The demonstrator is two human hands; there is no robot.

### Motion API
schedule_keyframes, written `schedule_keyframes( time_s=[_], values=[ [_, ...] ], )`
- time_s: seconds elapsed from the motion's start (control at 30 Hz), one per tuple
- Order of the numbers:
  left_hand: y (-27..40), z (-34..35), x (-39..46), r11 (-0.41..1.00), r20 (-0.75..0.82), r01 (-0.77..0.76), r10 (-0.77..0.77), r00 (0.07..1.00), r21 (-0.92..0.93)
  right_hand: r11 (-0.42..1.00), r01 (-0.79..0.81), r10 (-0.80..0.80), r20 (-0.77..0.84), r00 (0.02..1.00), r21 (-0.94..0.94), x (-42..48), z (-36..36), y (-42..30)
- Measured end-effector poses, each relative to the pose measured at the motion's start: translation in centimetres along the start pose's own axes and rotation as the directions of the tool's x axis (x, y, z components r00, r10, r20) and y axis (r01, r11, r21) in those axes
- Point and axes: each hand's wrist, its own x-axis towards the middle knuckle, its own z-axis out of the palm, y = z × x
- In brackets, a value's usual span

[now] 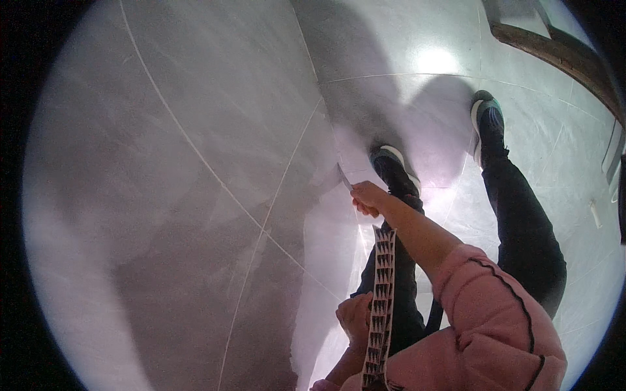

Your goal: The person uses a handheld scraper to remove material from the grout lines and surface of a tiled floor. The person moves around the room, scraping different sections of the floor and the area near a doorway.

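Note:
My right hand (369,198) is closed around the handle end of a knife (344,177). Its narrow, pale blade points up and to the left, over the floor beside my left shoe (396,166). My left hand (354,317) is lower in the view, with its fingers curled in, near my left thigh. A patterned black-and-white strap (381,303) hangs down in front of me and covers part of that hand. Whether the left hand holds anything is hidden.
Grey floor tiles (171,220) with pale joints spread around my feet. My right shoe (488,122) stands farther forward. A brown, wood-like edge (552,51) curves across the upper right. On the floor at the right lies a small whitish object (595,214). Shadows fall across the tiles.

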Motion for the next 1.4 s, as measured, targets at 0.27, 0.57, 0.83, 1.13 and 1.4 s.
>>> schedule_keyframes(
  time_s=[0.27, 0.57, 0.83, 1.13, 1.4],
  values=[
    [1.3, -0.8, 0.3, 0.985, -0.008, 0.151, -0.152, 0.988, -0.088, 0.920, 0.343, -0.345, -0.024, 0.938, 0.190, -3.8, 1.9, -0.9],
    [-2.4, -0.3, -1.2, 0.977, 0.055, 0.034, -0.046, 0.997, 0.208, 0.909, 0.415, -0.416, -0.057, 0.907, -0.028, -14.0, 6.2, -6.8],
    [1.0, -0.7, 0.5, 0.997, -0.029, 0.056, -0.055, 0.998, 0.055, 0.957, 0.280, -0.284, -0.051, 0.958, -0.074, -5.1, -4.8, -15.4],
    [1.5, -1.7, 0.4, 0.988, 0.096, 0.028, -0.043, 0.994, 0.153, 0.976, 0.216, -0.215, 0.020, 0.976, -0.020, -8.3, -4.8, -16.8],
    [2.5, -2.0, 0.2, 0.983, 0.091, 0.083, -0.099, 0.991, 0.161, 0.977, 0.192, -0.190, 0.036, 0.981, -0.095, -7.4, -1.5, -14.6]
  ],
)
